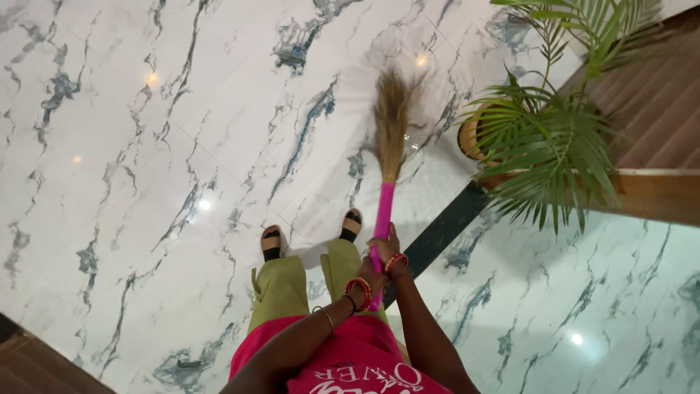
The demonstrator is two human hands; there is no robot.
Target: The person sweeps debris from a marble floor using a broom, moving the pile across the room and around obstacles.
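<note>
Both hands are on the broom point(386, 168): the right hand point(385, 248) wraps its grip tight around the pink handle, the left hand point(368, 281) clamps it just below. The bristles sit on the marble floor point(146, 182), near a potted palm point(539, 131).
</note>
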